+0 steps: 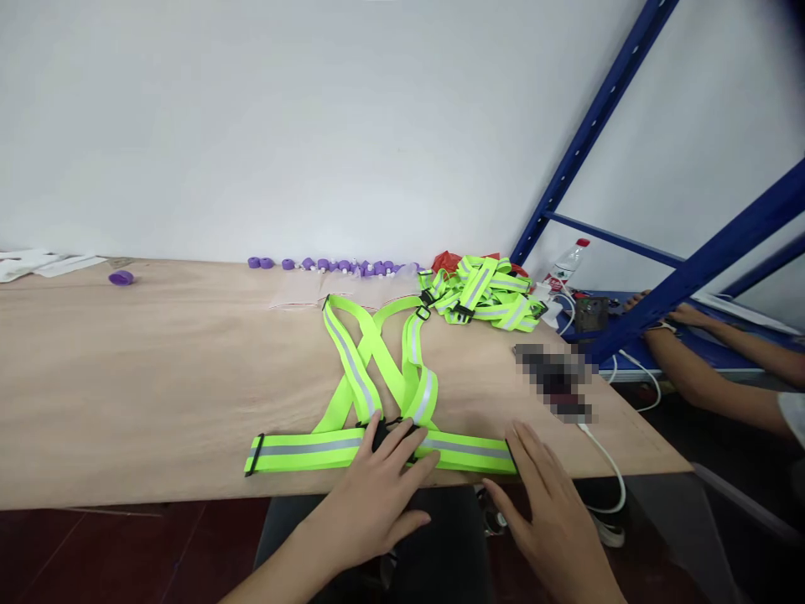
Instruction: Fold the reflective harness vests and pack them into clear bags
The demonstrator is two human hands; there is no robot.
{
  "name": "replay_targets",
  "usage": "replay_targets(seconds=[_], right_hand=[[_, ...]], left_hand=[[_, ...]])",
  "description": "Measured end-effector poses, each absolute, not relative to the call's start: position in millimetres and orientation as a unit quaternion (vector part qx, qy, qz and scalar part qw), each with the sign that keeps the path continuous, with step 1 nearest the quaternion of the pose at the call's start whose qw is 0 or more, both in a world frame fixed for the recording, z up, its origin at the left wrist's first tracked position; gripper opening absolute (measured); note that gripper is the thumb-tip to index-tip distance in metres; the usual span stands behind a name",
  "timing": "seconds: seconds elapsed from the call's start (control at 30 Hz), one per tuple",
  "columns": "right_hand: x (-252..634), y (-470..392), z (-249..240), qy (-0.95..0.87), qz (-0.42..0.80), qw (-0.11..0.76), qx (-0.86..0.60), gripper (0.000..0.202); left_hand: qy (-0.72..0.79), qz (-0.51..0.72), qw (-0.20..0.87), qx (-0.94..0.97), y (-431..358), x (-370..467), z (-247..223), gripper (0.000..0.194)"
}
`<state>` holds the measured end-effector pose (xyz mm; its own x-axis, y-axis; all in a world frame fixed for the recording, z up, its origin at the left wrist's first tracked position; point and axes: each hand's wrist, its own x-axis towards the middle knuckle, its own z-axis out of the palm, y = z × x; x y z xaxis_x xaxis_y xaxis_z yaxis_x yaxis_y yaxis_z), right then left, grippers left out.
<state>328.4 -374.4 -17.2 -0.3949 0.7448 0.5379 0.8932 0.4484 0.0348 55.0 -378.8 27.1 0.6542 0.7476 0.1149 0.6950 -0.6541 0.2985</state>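
Note:
A neon-green reflective vest (302, 451) made of straps lies spread on the wooden table (138, 386), its shoulder straps crossing toward the wall and its waist belt along the front edge. My left hand (383, 491) rests open over the middle of the belt, fingers spread on a black buckle that it mostly covers. At the belt's right end my right hand (544, 503) is open, its fingertips on or beside the black end piece; whether they press on it I cannot tell. A black slider (254, 454) sits at the belt's left end.
A pile of similar green straps (487, 294) lies at the back right, near a plastic bottle (569, 262). Several purple items (343, 266) line the wall. A blurred-out object (557, 377) with a white cable is at right. Beyond the blue rack (704, 273) are another person's arms (710, 369).

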Motion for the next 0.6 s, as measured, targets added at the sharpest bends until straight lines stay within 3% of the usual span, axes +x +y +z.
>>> replay_targets(seconds=[0.37,0.6], right_hand=[[347.2,-377.9,-21.0,-0.868,-0.146,0.184,-0.438,0.071],[340.4,-330.3,13.1,-0.875,-0.05,0.163,-0.453,0.034]], left_hand=[[0.409,0.089,0.109,0.901,-383.1,58.6,9.5,0.084],[0.42,0.119,0.126,0.891,-386.3,58.4,11.5,0.072]])
